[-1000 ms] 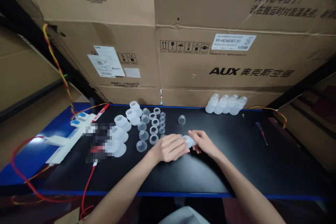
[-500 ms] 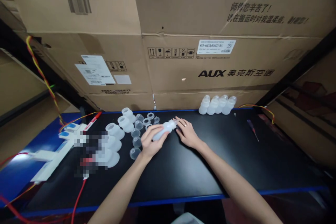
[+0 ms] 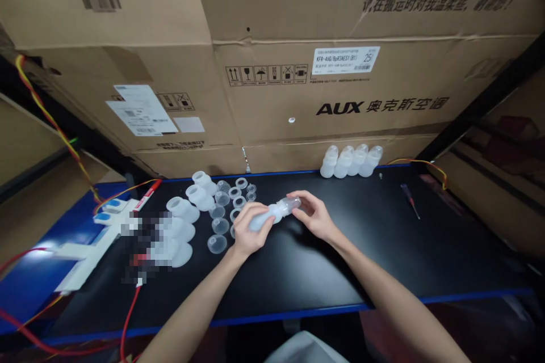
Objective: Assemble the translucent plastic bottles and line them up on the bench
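Note:
My left hand (image 3: pixel 250 231) is closed around a frosted white baby bottle (image 3: pixel 264 219), tilted with its top toward the right. At that top end my right hand (image 3: pixel 315 216) pinches a clear dome cap (image 3: pixel 291 205), which meets or covers the bottle's neck; whether it is seated I cannot tell. Left of my left hand lies a column of clear dome caps (image 3: pixel 219 226). Beside them are collar rings (image 3: pixel 239 202), partly hidden by the hand, and small clear pieces (image 3: pixel 251 188). Several open bottles (image 3: pixel 183 208) stand farther left.
Several capped bottles (image 3: pixel 351 162) stand in a row at the back right. A screwdriver (image 3: pixel 410 202) lies to the right on the black table (image 3: pixel 340 272). At left are a power strip (image 3: pixel 96 255) and a red marker (image 3: pixel 147 195). A large cardboard box (image 3: pixel 264 108) walls the back.
My right hand has shifted from fingers laid at the bottle's tip to a pinch on the clear cap at that end. The view has shifted slightly. My left hand keeps hold of the bottle.

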The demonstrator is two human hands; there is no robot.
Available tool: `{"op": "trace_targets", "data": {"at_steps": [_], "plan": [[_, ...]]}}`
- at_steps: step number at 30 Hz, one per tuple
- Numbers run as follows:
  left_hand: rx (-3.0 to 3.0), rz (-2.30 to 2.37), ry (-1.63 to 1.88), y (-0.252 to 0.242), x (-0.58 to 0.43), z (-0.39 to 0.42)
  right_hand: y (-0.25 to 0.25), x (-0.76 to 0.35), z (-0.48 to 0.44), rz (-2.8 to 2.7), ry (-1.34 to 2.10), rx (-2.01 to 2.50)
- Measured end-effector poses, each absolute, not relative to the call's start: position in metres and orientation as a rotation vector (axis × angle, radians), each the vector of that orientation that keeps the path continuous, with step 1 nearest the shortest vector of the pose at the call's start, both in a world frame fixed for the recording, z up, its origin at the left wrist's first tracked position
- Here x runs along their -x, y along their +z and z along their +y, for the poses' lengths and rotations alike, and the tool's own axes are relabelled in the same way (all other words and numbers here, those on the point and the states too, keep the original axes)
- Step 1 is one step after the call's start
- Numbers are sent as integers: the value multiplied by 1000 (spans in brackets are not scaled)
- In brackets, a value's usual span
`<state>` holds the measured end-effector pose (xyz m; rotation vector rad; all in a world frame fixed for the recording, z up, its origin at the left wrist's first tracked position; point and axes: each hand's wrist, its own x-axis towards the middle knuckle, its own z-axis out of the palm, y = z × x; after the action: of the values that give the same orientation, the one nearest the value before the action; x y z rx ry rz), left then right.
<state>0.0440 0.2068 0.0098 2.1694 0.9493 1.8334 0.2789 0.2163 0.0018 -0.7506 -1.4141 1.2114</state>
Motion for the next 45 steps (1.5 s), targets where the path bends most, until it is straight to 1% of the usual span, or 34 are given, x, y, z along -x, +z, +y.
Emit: {"op": "trace_targets", "data": {"at_steps": [6,13,15,18,22,25,27,30,35,37,41,45], "plan": [[-1850,967,1730,9,-47,199,4,-281,216,-1397,1314,675],[-1597,1034,1687,3,-55,199,10,-272,207,-1415,1216,705],[-1640,1060,1700,2,-56,197,11,-269,204,-1427,1170,750],[-1853,1067,1813,0,-56,192,12,-267,202,-1424,1121,868],[-2182,933,1924,-2,-55,192,14,-268,205,-1338,1243,1028],[-2277,877,1839,-1,-58,195,18,-271,209,-1282,1300,1074],[-2289,921,1709,1,-62,196,20,-273,212,-1260,1198,1057],[-2359,1094,1570,3,-66,197,24,-279,215,-1255,912,1043],[-2478,1311,1473,-2,-56,207,27,-306,227,-1361,356,1237],[-2499,1415,1388,-6,-49,214,26,-318,233,-1404,210,1316],[-2456,1572,1105,-13,-38,226,19,-332,243,-1465,132,1389],[-2462,1523,959,-18,-37,230,12,-332,246,-1444,159,1404]]}}
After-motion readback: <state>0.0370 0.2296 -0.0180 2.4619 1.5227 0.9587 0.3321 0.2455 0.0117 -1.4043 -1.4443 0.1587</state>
